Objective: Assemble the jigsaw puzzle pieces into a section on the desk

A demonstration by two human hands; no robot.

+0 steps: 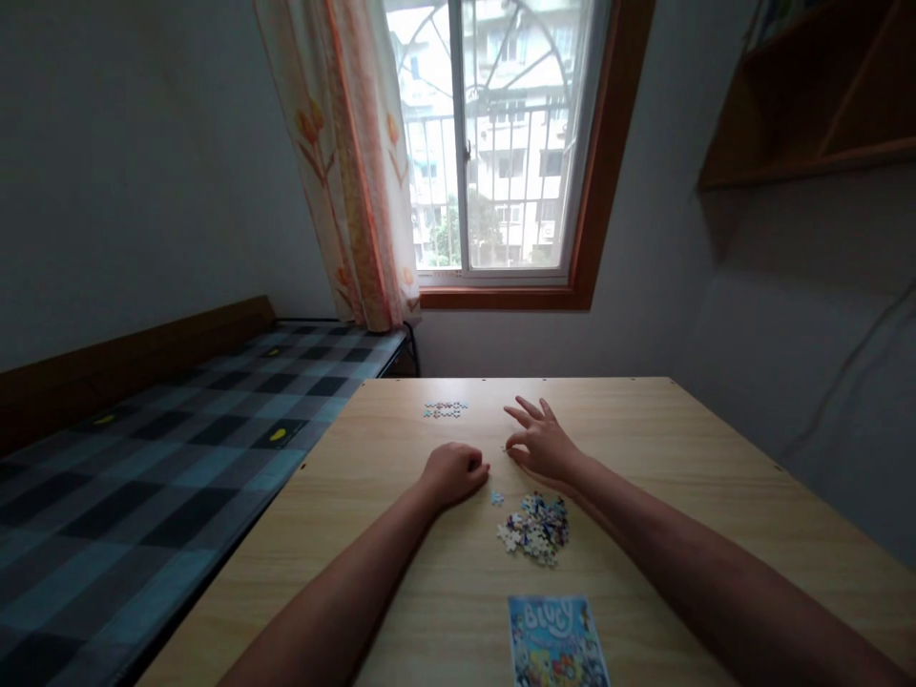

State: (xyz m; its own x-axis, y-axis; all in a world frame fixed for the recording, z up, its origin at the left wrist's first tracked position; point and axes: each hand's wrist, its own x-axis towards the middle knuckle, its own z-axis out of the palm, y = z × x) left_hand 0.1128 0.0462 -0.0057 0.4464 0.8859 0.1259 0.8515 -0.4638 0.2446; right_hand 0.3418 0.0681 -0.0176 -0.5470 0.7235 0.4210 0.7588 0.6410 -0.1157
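Puzzle pieces (536, 528) are mostly sitting in a loose heap on the wooden table (716, 448), on the near side of both hands. One stray piece (496, 497) is lying between the heap and the left hand (454, 472). Left hand is resting on the table, curled into a fist; can't tell if anything is inside. Right hand (544, 444) is touching down beyond the heap, thumb and forefinger pinching together at the tabletop, other fingers fanning out. Whether a piece is in the pinch is too small to tell. Joined strip (445, 409) is lying further out, toward the window (501, 143). Picture card (558, 641) is lying at the near edge. Progress is looking early: only that short strip is reading as assembled, and the bulk is waiting in the heap.
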